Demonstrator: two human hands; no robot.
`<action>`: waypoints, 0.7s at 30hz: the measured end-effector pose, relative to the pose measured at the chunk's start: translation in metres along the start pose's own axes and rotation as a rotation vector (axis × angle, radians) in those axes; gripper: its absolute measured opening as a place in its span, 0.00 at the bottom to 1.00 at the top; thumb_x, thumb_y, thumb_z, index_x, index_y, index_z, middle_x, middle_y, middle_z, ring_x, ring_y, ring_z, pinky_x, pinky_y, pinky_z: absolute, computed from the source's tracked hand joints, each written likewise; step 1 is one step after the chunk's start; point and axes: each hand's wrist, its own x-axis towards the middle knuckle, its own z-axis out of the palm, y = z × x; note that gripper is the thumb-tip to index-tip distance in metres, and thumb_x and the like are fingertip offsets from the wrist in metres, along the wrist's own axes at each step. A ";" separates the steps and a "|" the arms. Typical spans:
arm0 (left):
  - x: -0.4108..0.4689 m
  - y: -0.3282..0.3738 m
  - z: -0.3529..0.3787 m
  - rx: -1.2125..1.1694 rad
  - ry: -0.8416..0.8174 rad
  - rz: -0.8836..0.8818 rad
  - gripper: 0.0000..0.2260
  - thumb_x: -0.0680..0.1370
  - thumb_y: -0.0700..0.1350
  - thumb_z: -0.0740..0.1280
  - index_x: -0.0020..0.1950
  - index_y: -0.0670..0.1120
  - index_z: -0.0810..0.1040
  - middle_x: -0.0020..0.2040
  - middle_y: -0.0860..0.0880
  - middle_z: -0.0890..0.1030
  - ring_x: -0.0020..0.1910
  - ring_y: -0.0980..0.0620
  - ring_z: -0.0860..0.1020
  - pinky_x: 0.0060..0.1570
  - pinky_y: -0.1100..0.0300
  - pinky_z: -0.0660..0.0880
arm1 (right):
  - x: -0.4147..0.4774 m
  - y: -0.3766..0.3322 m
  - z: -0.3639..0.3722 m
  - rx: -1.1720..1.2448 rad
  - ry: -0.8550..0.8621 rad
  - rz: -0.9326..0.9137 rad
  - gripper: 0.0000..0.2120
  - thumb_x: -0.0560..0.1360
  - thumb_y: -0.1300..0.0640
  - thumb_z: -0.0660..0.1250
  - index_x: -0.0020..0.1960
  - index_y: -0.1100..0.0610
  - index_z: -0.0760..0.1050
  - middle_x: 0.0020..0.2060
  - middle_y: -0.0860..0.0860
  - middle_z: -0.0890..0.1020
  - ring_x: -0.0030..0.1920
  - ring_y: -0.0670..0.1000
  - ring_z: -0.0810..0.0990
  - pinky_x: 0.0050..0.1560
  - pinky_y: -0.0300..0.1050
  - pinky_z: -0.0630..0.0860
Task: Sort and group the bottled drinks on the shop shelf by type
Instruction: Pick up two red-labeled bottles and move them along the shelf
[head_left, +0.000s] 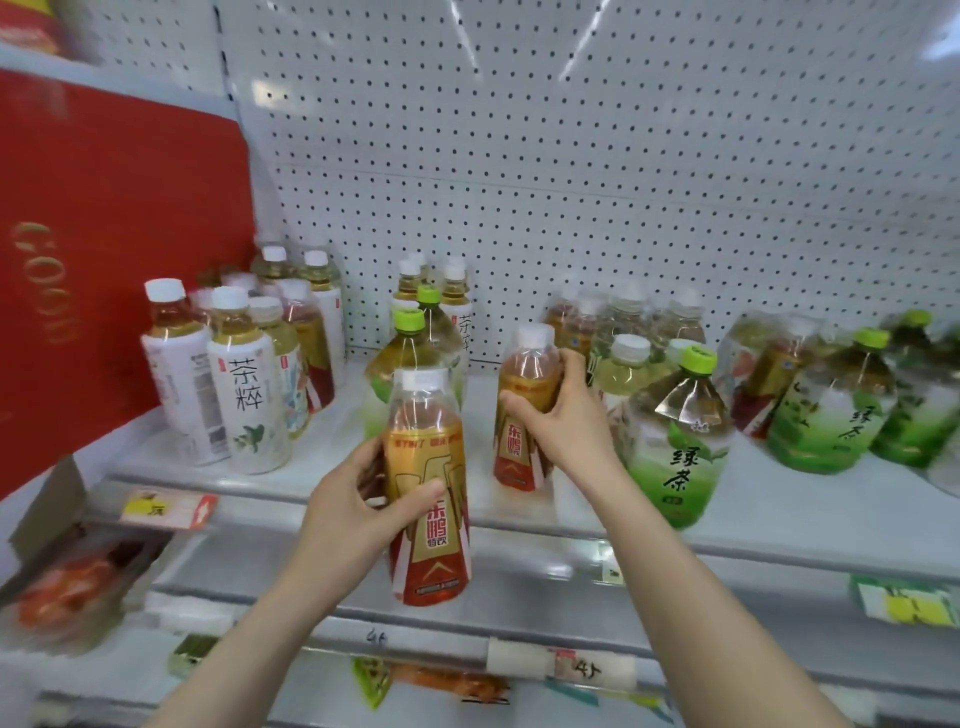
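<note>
Here both hands are closed on matching orange-and-red energy drink bottles. The left hand (358, 499) wraps the lower label of one energy drink bottle (428, 488), held in front of the shelf (322, 467) edge, clear of the board. The right hand (563, 415) grips the second energy drink bottle (524, 415) around its middle; that one stands upright on the shelf, or just above it, between the green-capped tea bottle (410, 364) behind and the large green tea bottle (675, 436) on the right.

These look like full plastic bottles: moderately heavy, fairly stiff when sealed, with a glossy sleeve that could slip in the palm. The waist just under the shoulder, or mid-label, seems the safest hold; pinching the white cap alone would let the body swing. The white-labelled tea bottles (244, 384) are grouped at the left, near the red box (104, 260). Neighbours stand close, so a wide sweep could likely topple them.
</note>
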 end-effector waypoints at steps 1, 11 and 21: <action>0.003 -0.001 -0.005 -0.005 -0.017 0.004 0.30 0.58 0.68 0.73 0.58 0.62 0.76 0.51 0.62 0.84 0.53 0.62 0.81 0.49 0.66 0.77 | 0.007 -0.001 0.005 -0.047 0.010 0.020 0.35 0.74 0.42 0.71 0.73 0.50 0.58 0.56 0.49 0.79 0.51 0.52 0.80 0.53 0.48 0.77; 0.025 -0.009 -0.009 -0.052 -0.108 -0.029 0.29 0.61 0.60 0.74 0.61 0.63 0.73 0.56 0.59 0.82 0.56 0.58 0.80 0.51 0.65 0.76 | 0.091 0.001 0.041 -0.206 0.135 0.232 0.30 0.78 0.56 0.69 0.73 0.63 0.59 0.70 0.62 0.66 0.65 0.66 0.74 0.63 0.59 0.73; 0.030 -0.010 -0.002 -0.054 -0.140 -0.012 0.31 0.61 0.61 0.74 0.63 0.63 0.73 0.56 0.59 0.82 0.58 0.56 0.80 0.55 0.58 0.79 | 0.118 -0.004 0.052 -0.214 0.135 0.311 0.39 0.80 0.67 0.58 0.81 0.58 0.37 0.77 0.62 0.58 0.74 0.63 0.64 0.69 0.59 0.66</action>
